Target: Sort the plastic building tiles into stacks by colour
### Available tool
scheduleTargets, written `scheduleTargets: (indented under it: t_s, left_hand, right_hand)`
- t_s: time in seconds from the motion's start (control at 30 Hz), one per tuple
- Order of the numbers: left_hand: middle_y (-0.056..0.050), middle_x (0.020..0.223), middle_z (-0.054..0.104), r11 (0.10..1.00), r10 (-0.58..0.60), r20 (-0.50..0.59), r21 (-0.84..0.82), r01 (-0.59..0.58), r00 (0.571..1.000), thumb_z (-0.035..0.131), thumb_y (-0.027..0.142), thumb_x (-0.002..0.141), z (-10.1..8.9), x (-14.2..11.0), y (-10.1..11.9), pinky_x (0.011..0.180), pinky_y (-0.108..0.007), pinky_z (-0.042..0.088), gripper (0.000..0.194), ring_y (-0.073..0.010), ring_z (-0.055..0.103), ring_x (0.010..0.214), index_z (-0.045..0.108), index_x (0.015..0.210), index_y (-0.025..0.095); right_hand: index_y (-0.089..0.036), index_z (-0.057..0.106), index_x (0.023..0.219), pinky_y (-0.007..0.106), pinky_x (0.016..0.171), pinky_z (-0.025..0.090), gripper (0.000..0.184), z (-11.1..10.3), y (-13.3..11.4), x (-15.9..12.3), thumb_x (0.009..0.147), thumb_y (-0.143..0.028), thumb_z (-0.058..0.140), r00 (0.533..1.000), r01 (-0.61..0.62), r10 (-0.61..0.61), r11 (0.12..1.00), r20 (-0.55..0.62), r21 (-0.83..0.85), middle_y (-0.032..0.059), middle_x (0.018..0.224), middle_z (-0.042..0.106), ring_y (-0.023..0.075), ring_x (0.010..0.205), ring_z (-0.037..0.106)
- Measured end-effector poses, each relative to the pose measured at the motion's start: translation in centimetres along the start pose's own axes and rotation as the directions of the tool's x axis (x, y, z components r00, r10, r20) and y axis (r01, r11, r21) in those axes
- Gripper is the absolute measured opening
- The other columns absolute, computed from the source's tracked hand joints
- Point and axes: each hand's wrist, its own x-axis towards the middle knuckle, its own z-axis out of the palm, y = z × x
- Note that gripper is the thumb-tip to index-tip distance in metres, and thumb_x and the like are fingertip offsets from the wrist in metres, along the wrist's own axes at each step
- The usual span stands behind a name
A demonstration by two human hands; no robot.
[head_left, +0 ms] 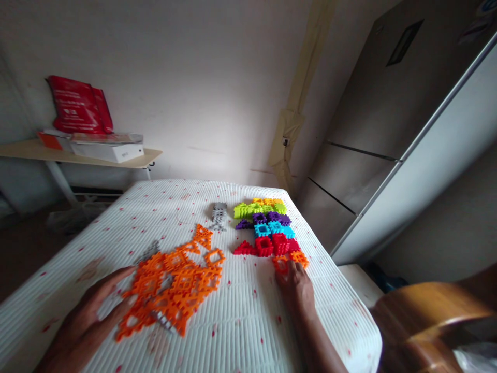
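My right hand (295, 284) was curled at the small orange group (299, 258); whether it gripped a piece, I couldn't tell. My left hand (87, 316) lay open by the big orange pile (186, 282), unsorted, grey bits (165, 321) mixed in. Beyond, five single-colour rows (264, 246) stood arranged, a grey stack (219, 211) to their left.

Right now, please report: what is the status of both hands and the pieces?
Right hand at orange pieces beside red stacks, grip unclear. Left hand open at edge of loose orange pile. Some gray pieces mixed in.
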Motion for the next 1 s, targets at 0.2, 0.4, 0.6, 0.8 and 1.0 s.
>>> scheduleTargets:
  t_s: [0.2, 0.4, 0.6, 0.8, 1.0]
  left_hand:
    - [-0.01, 0.132, 0.053, 0.999, 0.04, 0.023, 0.003, -0.04, 0.999, 0.052, 0.054, 0.074, 0.0, -0.3, 0.3, 0.101, -0.043, 0.042, 0.06, -0.0301, 0.054, 0.116, 0.05, 0.122, 0.02]
    - [-0.013, 0.135, 0.048, 0.989, 0.144, 0.035, -0.023, -0.143, 0.989, 0.05, 0.048, 0.081, 0.3, -0.6, -0.1, 0.109, -0.043, 0.033, 0.055, -0.0276, 0.044, 0.126, 0.045, 0.127, 0.018]
    - [-0.009, 0.133, 0.05, 0.983, 0.181, 0.007, -0.031, -0.181, 0.983, 0.052, 0.046, 0.081, 0.5, -0.4, -0.6, 0.106, -0.047, 0.037, 0.05, -0.0275, 0.046, 0.124, 0.046, 0.126, 0.025]
    - [-0.009, 0.131, 0.053, 0.987, 0.156, 0.012, -0.034, -0.155, 0.988, 0.053, 0.048, 0.079, 0.5, -0.4, -0.6, 0.107, -0.046, 0.036, 0.052, -0.0272, 0.049, 0.123, 0.048, 0.125, 0.024]
    - [-0.009, 0.132, 0.052, 0.986, 0.16, -0.003, -0.041, -0.16, 0.987, 0.054, 0.048, 0.079, 0.5, -0.3, -0.8, 0.107, -0.045, 0.036, 0.053, -0.0273, 0.049, 0.123, 0.049, 0.126, 0.024]
  right_hand:
    - [-0.015, 0.057, 0.104, 0.029, 0.06, 0.046, 0.03, 0.6, 0.4, -1.1, 0.086, -0.038, 0.048, 0.999, -0.031, 0.032, 0.998, -0.022, 0.05, 0.0095, 0.084, 0.064, 0.0218, 0.073, 0.062]
    - [-0.015, 0.057, 0.105, 0.035, 0.065, 0.048, 0.046, 0.1, 0.3, -1.5, 0.092, -0.053, 0.033, 0.969, 0.097, -0.078, 0.993, -0.235, 0.068, 0.0156, 0.096, 0.062, 0.026, 0.08, 0.061]
    - [-0.018, 0.061, 0.094, 0.03, 0.063, 0.049, 0.032, -0.5, -1.5, -0.2, 0.093, -0.04, 0.038, 0.962, 0.213, -0.159, 0.945, -0.221, 0.25, 0.0109, 0.089, 0.064, 0.0207, 0.073, 0.062]
    - [-0.018, 0.063, 0.094, 0.024, 0.061, 0.048, 0.019, -0.6, -7.1, 2.0, 0.087, -0.023, 0.045, 0.965, 0.229, -0.261, 0.85, 0.002, 0.474, 0.006, 0.085, 0.066, 0.0161, 0.069, 0.064]
    - [-0.018, 0.064, 0.09, 0.022, 0.062, 0.046, 0.014, -0.5, -13.5, 5.0, 0.082, -0.014, 0.053, 0.909, 0.295, -0.359, 0.913, 0.212, 0.28, 0.0057, 0.086, 0.067, 0.0163, 0.074, 0.066]
